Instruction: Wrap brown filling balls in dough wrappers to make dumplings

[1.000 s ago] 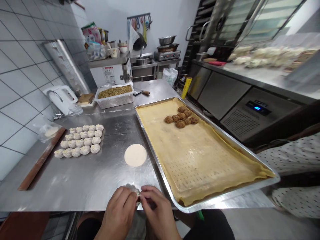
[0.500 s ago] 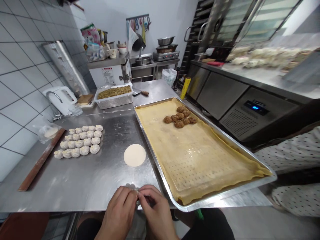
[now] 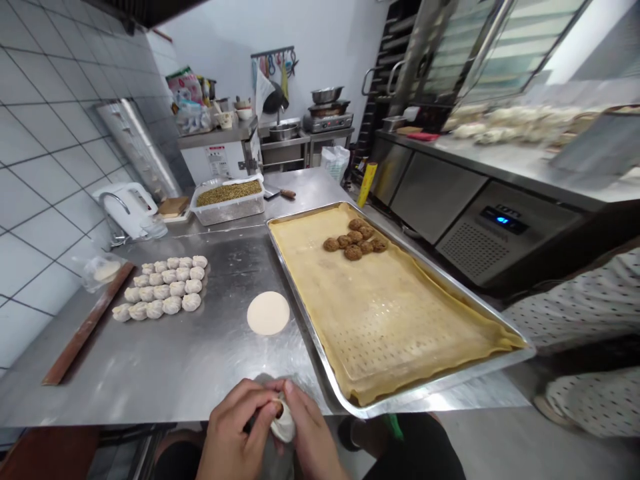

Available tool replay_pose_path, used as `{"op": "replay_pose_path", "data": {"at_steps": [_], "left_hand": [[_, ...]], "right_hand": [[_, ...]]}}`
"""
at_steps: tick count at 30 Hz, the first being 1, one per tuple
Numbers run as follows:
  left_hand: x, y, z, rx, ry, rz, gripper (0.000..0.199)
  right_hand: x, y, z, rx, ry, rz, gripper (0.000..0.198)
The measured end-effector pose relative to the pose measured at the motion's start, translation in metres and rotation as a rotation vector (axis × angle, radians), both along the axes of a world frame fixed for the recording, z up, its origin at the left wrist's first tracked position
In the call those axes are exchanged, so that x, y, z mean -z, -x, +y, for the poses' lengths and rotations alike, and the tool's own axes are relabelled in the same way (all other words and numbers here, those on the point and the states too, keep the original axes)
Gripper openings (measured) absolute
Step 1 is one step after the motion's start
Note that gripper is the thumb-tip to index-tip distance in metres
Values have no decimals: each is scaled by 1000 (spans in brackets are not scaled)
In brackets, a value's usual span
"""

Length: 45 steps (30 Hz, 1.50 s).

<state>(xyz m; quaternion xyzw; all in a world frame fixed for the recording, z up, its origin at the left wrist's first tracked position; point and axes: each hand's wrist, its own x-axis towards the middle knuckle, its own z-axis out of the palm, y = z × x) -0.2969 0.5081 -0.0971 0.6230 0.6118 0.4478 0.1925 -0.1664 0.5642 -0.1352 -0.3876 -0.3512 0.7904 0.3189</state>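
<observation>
Between my two hands, at the table's front edge, is a dough wrapper (image 3: pixel 284 427) gathered around brown filling that shows through its opening. My left hand (image 3: pixel 237 427) pinches its rim with thumb and fingers. On its right side, my right hand (image 3: pixel 313 433) cups and grips the same piece. A flat round dough sheet (image 3: pixel 269 313) lies on the steel table (image 3: pixel 220 373) just beyond my hands. Rows of pleated dumplings (image 3: pixel 161 291) sit to the left. On the right, brown filling balls (image 3: pixel 353 252) rest on a lined tray (image 3: pixel 390 327).
A wooden stick (image 3: pixel 90 323) lies at the left by the tiled wall. Farther back are a plastic tub of chopped filling (image 3: pixel 229 193), a scraper (image 3: pixel 280 193) and a white kettle (image 3: pixel 127 207). A person in spotted clothing (image 3: pixel 580 300) is at the right.
My hands have tilted and parted slightly, so the dough wrapper with its brown filling now shows between them. The view has shifted a little.
</observation>
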Motion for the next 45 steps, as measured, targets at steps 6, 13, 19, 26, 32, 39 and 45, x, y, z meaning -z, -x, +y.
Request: {"op": "replay_pose_path", "data": {"at_steps": [6,13,19,26,32,39,45], "left_hand": [[-14,2,-17,87,-67,167,25],[-22,-4,-35,135,-270,376,21],[-22,-5,-44,164,-352,593,31],[-25,-15,-54,129,-408,632,23],[-32,-12,-58,136,-442,730,31],[-40,-17,-60,146,-458,754,33],[-40,-16,-64,90,-498,782,23]], "right_hand": [[-14,-8,-14,-11,-58,22,56],[-27,-18,-19,-162,-45,-28,54],[-22,-24,-28,-224,1,0,56],[-21,-27,-39,-169,39,-66,65],[-25,-36,-41,-223,93,46,64],[-23,-34,-42,-198,24,-66,72],[-23,-37,-45,-246,25,19,63]]}}
